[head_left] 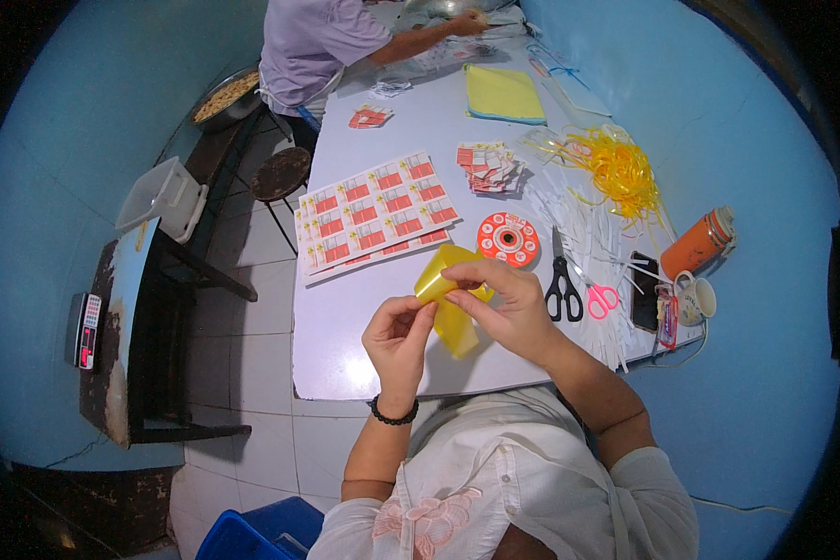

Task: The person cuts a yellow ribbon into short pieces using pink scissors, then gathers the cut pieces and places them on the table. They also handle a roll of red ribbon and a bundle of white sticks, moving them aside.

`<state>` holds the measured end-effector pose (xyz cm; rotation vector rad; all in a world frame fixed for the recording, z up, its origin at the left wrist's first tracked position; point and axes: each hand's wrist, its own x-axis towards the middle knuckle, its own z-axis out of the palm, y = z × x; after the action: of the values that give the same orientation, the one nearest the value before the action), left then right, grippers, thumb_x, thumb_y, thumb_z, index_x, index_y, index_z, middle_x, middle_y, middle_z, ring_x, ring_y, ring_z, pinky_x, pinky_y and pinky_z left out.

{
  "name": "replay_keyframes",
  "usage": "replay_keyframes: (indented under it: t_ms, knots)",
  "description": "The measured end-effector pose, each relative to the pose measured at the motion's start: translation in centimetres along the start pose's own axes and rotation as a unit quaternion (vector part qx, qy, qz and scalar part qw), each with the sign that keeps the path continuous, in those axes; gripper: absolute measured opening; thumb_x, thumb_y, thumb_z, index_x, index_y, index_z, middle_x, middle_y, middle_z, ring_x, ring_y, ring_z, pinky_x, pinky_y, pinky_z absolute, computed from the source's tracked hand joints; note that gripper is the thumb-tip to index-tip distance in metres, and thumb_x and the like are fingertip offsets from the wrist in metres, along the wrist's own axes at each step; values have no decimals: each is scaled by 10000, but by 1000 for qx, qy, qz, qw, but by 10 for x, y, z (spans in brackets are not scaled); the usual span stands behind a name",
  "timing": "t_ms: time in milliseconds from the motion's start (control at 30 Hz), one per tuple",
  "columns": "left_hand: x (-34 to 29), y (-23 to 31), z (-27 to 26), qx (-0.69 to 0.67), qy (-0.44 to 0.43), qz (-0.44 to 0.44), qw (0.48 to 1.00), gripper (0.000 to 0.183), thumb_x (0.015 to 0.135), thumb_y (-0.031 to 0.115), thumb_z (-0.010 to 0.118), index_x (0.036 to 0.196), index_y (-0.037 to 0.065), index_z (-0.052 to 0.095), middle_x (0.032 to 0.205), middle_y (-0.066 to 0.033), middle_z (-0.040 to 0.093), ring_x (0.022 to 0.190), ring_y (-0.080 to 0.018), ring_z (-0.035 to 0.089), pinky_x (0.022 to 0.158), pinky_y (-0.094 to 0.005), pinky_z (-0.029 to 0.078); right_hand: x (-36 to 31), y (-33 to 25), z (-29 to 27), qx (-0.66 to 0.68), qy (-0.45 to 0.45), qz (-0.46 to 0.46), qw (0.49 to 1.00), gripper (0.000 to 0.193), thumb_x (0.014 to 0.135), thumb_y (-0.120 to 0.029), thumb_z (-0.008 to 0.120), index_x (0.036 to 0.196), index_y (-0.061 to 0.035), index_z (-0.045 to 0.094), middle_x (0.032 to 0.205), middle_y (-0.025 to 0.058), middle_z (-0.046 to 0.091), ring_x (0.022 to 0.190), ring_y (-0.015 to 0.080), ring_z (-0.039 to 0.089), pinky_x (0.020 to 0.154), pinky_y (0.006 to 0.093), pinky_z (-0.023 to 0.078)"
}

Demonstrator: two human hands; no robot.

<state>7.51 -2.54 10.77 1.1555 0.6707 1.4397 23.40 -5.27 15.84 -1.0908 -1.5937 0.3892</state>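
Note:
A glossy yellow sheet (455, 327), thin and bent into folds, is held up above the near part of the table. My left hand (399, 336) pinches its left edge between thumb and fingertips. From the right, my right hand (504, 303) grips its upper part with thumb and forefinger. The sheet's lower end hangs down between the hands. Just beyond them lie a red and white round spool (508, 240) and printed label sheets (373, 213). Black-handled scissors (563, 294) and pink-handled scissors (602, 300) rest to the right of my right hand.
White strips (583, 224) and curled yellow ribbons (621, 173) spread along the right side. A phone (644, 291), a mug (695, 299) and an orange flask (698, 245) stand near the wall. Cut labels (490, 170) and yellow sheets (504, 93) lie farther back. Another person (313, 47) works at the far end.

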Motion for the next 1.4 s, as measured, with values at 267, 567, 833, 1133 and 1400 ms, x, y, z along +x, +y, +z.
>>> replay_keyframes:
  t_ms: [267, 567, 833, 1133, 1400]
  knots:
    - [3, -5, 0, 152, -21, 169, 974, 186, 788, -80, 720, 938, 11, 658, 910, -71, 624, 852, -157, 611, 745, -254, 503, 5, -3, -5, -142, -23, -87, 986, 244, 712, 34, 731, 942, -36, 688, 907, 99, 646, 807, 252, 629, 698, 327, 501]
    - [-26, -13, -5, -168, -251, -226, 926, 653, 990, 575, 364, 1277, 7, 512, 1269, -139, 574, 1137, -228, 552, 945, -344, 445, -26, 0, -13, -336, 6, -222, 916, 288, 661, -152, 705, 945, -118, 675, 1029, 74, 577, 948, 265, 610, 794, 394, 489]
    - [9, -31, -19, -333, -107, -311, 884, 511, 983, 143, 504, 1455, 42, 336, 1362, -147, 494, 1094, -215, 553, 937, -378, 485, -88, 5, 4, -212, -203, -147, 945, 190, 740, -112, 677, 928, -95, 658, 1005, 77, 589, 909, 261, 595, 789, 388, 496]
    - [16, -42, -26, -347, -95, -336, 871, 460, 1026, 290, 471, 1457, 162, 372, 942, -3, 485, 579, -33, 324, 514, -161, 307, -103, 7, 14, 49, -351, -60, 933, 111, 819, -138, 716, 889, -78, 654, 933, 65, 590, 867, 246, 599, 742, 346, 501]
    - [2, -37, -24, -264, -117, -376, 880, 471, 1038, 332, 431, 1463, 146, 352, 901, -2, 484, 561, -31, 302, 498, -169, 289, -91, 4, 4, 43, -369, 7, 929, 129, 824, -184, 691, 899, -89, 646, 925, 57, 586, 891, 255, 599, 785, 392, 479]
